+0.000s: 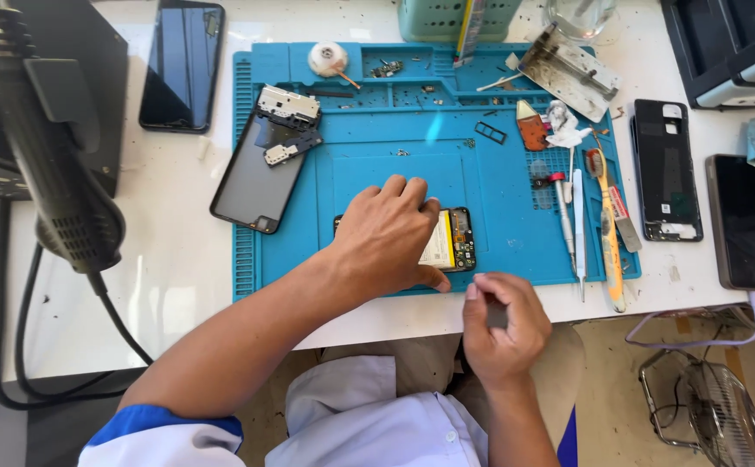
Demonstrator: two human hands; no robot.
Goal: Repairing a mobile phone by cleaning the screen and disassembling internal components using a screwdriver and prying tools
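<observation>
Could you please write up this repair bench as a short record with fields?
surface: white table with a blue work mat
left hand: palm down, pressing on an opened phone on the mat
right hand: at the mat's near edge, pinching a small dark tool, kind unclear
mat right side: screwdriver and orange-handled brush
mat upper left: dark back cover with loose parts on it
off the mat: dark phone at left, two more at right
far left: black hot-air gun
</observation>
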